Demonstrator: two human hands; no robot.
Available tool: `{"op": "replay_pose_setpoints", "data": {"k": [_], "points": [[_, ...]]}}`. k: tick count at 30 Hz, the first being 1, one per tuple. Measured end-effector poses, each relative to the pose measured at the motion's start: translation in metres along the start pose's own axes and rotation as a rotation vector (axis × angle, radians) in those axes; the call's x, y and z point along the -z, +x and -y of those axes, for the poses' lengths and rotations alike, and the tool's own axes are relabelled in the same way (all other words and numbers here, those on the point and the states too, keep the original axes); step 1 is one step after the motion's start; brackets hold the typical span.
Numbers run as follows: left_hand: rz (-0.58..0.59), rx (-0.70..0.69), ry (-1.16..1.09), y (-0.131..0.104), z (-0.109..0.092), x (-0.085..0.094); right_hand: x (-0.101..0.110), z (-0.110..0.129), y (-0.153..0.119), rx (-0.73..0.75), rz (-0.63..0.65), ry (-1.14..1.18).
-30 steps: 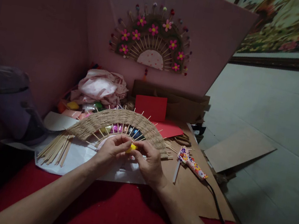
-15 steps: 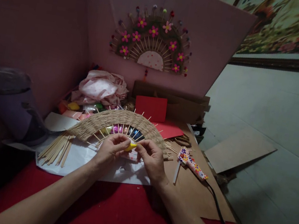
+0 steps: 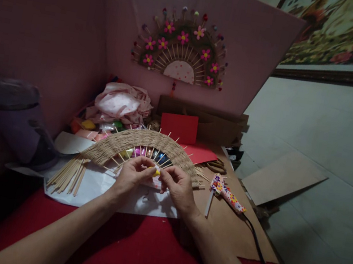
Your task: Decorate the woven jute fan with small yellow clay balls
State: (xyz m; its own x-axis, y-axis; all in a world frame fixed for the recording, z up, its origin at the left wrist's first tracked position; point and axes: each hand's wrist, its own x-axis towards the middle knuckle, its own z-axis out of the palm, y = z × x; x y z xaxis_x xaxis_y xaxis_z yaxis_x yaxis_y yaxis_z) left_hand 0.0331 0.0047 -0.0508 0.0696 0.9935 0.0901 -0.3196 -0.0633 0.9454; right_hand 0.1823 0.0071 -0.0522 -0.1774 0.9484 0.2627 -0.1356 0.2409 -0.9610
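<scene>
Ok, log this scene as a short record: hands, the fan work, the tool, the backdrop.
left hand: pinches a small yellow piece
right hand: fingertips at that piece's right end; grip unclear
behind the hands: woven fan
sticks: bundle at the woven fan's left end, over a white sheet
tool: flower-patterned glue gun on cardboard, right side
backdrop: fan with pink flowers on a pink panel

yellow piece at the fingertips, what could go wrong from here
The yellow piece is small and sits at the fingertips of the left hand and right hand, so it might slip and drop onto the white sheet.
The cord of the glue gun runs beside the right forearm; a sideways move could snag it.
</scene>
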Motion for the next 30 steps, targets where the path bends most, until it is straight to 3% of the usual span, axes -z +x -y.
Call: {"op": "replay_pose_setpoints", "data": {"k": [6, 11, 16, 27, 30], "points": [[-0.137, 0.035, -0.138, 0.005, -0.004, 0.0, 0.005, 0.006, 0.006, -0.107, -0.141, 0.338], [-0.133, 0.055, -0.164, 0.005, -0.006, -0.001, 0.007, 0.009, 0.007, -0.172, -0.15, 0.494], [-0.131, 0.06, -0.185, 0.004, -0.008, -0.002, 0.008, 0.007, 0.007, -0.19, -0.078, 0.44], [-0.103, 0.118, -0.292, 0.002, -0.013, -0.002, 0.009, 0.008, 0.007, -0.148, -0.112, 0.426], [-0.097, 0.123, -0.306, 0.001, -0.014, -0.003, 0.009, 0.004, 0.008, -0.127, -0.07, 0.347]]}}
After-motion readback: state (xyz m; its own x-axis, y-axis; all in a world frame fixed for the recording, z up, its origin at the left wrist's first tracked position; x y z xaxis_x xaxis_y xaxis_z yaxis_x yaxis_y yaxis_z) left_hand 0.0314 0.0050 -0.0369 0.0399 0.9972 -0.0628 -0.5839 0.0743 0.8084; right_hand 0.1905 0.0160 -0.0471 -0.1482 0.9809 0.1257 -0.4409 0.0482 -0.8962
